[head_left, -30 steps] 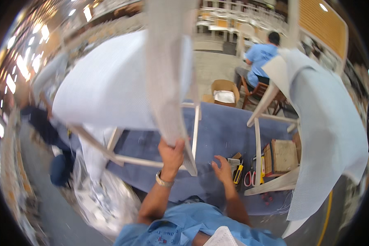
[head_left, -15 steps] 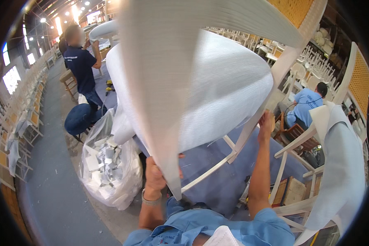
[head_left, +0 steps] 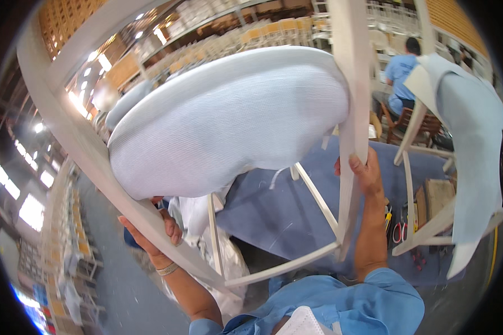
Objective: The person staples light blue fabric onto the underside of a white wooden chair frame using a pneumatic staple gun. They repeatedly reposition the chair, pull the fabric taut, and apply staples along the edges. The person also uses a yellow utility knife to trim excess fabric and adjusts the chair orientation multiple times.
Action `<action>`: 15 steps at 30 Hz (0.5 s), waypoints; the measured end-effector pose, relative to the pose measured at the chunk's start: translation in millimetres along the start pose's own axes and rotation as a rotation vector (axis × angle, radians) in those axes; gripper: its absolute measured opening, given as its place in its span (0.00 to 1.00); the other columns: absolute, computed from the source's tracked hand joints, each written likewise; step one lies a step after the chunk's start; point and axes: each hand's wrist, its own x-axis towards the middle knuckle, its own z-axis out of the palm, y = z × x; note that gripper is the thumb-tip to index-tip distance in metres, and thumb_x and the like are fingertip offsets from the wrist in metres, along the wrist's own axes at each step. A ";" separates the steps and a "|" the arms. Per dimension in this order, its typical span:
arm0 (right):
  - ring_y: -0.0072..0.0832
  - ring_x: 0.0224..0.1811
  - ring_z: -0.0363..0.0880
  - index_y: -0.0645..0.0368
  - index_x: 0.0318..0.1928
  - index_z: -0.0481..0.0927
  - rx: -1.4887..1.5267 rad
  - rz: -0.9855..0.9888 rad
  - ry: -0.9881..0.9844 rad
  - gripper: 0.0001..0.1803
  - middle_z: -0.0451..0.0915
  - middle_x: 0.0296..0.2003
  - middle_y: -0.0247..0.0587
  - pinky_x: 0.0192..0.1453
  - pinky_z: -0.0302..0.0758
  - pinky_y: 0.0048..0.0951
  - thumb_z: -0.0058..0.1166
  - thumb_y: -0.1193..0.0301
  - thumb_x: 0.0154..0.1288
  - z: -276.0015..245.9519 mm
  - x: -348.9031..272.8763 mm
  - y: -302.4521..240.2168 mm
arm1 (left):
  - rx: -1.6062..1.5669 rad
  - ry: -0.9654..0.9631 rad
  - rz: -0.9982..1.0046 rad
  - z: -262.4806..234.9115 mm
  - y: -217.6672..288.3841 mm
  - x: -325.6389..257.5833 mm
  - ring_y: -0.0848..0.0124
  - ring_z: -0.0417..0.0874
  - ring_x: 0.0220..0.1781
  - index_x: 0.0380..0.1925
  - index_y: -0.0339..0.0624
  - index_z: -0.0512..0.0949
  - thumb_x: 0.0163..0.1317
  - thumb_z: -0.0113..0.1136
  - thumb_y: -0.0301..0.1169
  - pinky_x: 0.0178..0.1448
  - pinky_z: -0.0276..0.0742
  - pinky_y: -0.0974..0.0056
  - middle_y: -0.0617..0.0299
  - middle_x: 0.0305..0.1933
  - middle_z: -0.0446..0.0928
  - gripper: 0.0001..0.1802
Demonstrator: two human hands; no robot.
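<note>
A whitish wooden chair (head_left: pixel 352 89) fills the middle, held up before me with its light fabric seat (head_left: pixel 235 125) showing. My left hand (head_left: pixel 163 231) wraps round the lower part of its left leg, and a metal-banded watch or bracelet sits on that wrist. Round the right leg, just below seat height, my right hand (head_left: pixel 368 170) is closed. Pale stretchers (head_left: pixel 285 264) join the legs low down, close to my body. A loose white thread (head_left: pixel 275 177) hangs under the seat edge. Woven cane (head_left: pixel 67 25) shows in the chair's back at upper left.
Beneath the chair is a blue-grey covered surface (head_left: pixel 262 218). To the right stands another chair draped with pale fabric (head_left: pixel 469 151), near scissors (head_left: pixel 397 231). A co-worker in a blue shirt (head_left: pixel 402 78) sits beyond. Rows of chairs (head_left: pixel 72 240) line the left aisle.
The chair has swung round, so its seat now spans between both legs. My left hand moved left with its leg. My view has turned, and the scrap bag is mostly hidden.
</note>
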 end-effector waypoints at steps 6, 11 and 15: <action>0.24 0.31 0.82 0.68 0.56 0.75 -0.177 -0.017 0.209 0.26 0.81 0.35 0.40 0.37 0.81 0.29 0.66 0.62 0.67 49.8 -11.5 -87.4 | -0.028 -0.157 -0.104 -42.3 6.9 91.5 0.67 0.66 0.08 0.70 0.33 0.62 0.64 0.32 0.80 0.12 0.63 0.65 0.55 0.17 0.70 0.59; 0.24 0.26 0.81 0.68 0.53 0.76 -0.320 0.023 0.352 0.25 0.81 0.31 0.41 0.32 0.79 0.27 0.65 0.59 0.67 98.8 -16.4 -132.6 | 0.054 -0.314 -0.112 -54.8 12.2 170.8 0.67 0.71 0.13 0.69 0.34 0.66 0.73 0.42 0.62 0.16 0.66 0.67 0.54 0.31 0.76 0.42; 0.28 0.33 0.84 0.67 0.57 0.75 -0.402 0.164 0.423 0.29 0.83 0.38 0.46 0.40 0.81 0.29 0.64 0.56 0.68 97.6 -12.5 -132.0 | -0.063 -0.410 -0.200 -39.5 6.2 206.7 0.72 0.71 0.15 0.66 0.35 0.67 0.77 0.43 0.56 0.17 0.67 0.69 0.57 0.29 0.74 0.35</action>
